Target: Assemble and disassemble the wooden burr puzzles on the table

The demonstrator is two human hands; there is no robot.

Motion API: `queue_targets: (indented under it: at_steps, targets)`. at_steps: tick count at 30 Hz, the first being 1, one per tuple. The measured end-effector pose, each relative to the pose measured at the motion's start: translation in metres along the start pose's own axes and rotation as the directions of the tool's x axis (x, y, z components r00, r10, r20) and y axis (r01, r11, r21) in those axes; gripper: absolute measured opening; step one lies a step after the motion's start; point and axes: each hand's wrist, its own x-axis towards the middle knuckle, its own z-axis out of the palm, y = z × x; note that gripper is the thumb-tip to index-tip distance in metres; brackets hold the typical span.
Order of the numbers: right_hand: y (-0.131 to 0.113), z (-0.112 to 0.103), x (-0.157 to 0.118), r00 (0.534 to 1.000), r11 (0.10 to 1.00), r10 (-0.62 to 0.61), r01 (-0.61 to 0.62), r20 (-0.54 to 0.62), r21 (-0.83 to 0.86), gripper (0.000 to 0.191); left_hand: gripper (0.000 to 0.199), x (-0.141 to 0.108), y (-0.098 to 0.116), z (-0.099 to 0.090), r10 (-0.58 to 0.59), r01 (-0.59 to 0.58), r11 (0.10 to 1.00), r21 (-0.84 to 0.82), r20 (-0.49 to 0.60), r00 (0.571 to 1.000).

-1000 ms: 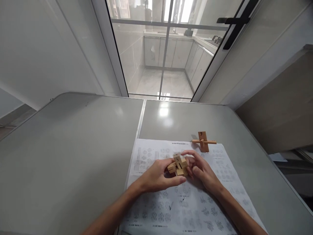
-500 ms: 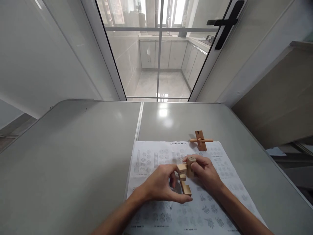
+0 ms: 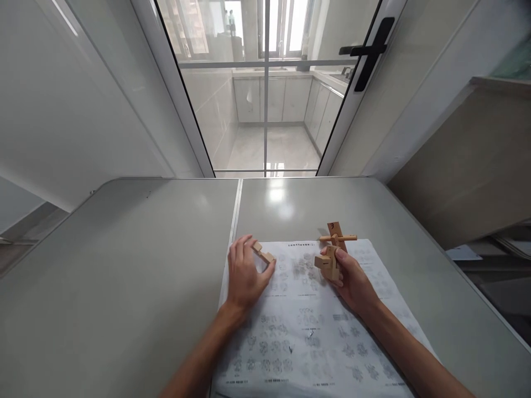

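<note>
1. In the head view, we see a smooth, pale grey worktop (image 3: 124, 287) with a soft sheen, split by a light metal seam (image 3: 237, 205).
2. On it lies a thin white paper sheet (image 3: 301, 345), printed with rows of small grey figures too fine for us to read.
3. We find the notched bar (image 3: 265, 255) above the sheet's upper left part: light wood, squared, cut with a step. The left hand (image 3: 244, 276) has its grip around it, fingers at one end and thumb at the other; we cannot tell whether it also rests on the paper.
4. The block cluster (image 3: 328, 265), chunky tan wood with flat faces and a dark stroke on one end, sits over the sheet's upper right part, grasped in the right hand's (image 3: 357, 282) grip, thumb on top.
5. Just behind it, we see a darker wooden cross-shaped piece (image 3: 334, 228), a marked flat board crossed by a slim rod.
</note>
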Motion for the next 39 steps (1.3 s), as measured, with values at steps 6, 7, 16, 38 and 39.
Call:
queue_targets:
  at_steps: [6, 7, 16, 38, 39]
  targets:
    - [-0.002, 0.005, -0.003, 1.0, 0.997, 0.015, -0.014, 0.013, -0.069, 0.048, 0.049, 0.001, -0.021, 0.004, -0.101, 0.11, 0.979, 0.169, -0.062, 0.993]
    - [-0.003, 0.007, -0.004, 1.0, 0.997, 0.015, -0.013, 0.022, -0.079, 0.048, 0.05, 0.001, -0.021, 0.003, -0.108, 0.118, 0.976, 0.181, -0.061, 0.992]
    - [-0.003, 0.019, -0.009, 0.983, 0.982, 0.007, 0.028, 0.182, -0.188, 0.039, 0.022, 0.004, 0.018, -0.018, 0.043, -0.027, 0.968, -0.25, 0.059, 0.997]
    - [0.0, 0.027, -0.011, 0.91, 0.77, -0.169, 0.361, 0.378, -0.526, 0.032, 0.046, -0.014, 0.048, -0.017, 0.052, 0.262, 0.835, -0.484, 0.543, 0.838]
    - [0.0, 0.027, -0.011, 0.91, 0.773, -0.168, 0.361, 0.38, -0.523, 0.031, 0.046, -0.014, 0.048, -0.017, 0.05, 0.268, 0.83, -0.49, 0.543, 0.838]
